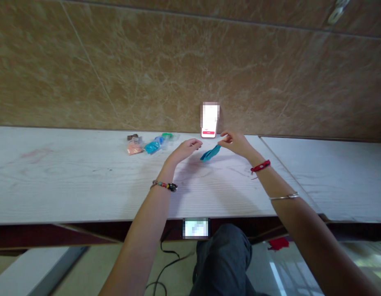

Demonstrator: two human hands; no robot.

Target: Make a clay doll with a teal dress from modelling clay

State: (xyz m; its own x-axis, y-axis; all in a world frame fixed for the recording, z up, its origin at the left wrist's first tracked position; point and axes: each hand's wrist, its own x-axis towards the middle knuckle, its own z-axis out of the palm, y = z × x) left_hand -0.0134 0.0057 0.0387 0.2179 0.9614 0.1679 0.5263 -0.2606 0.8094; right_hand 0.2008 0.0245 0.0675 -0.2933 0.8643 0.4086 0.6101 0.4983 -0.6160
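Note:
My right hand (235, 144) pinches one end of a thin teal piece (210, 153), which looks soft and folded or creased. Its material is not clear from here. The piece slants down to the left, just above the white tabletop. To its left, my left hand (187, 150) is held over the table with fingers stretched toward the piece. A small gap separates them, and this hand holds nothing that I can see. Farther left lie clear plastic packets: one with peach-coloured contents (134, 147), one with bright blue contents (153, 146).
A phone with a lit, blurred screen (210, 121) leans on the brown marbled wall behind the white table (85, 176). A brown item (132, 136) and a green one (167, 135) lie by the packets. Another screen (196, 228) sits below the table's front edge, above cables (166, 267).

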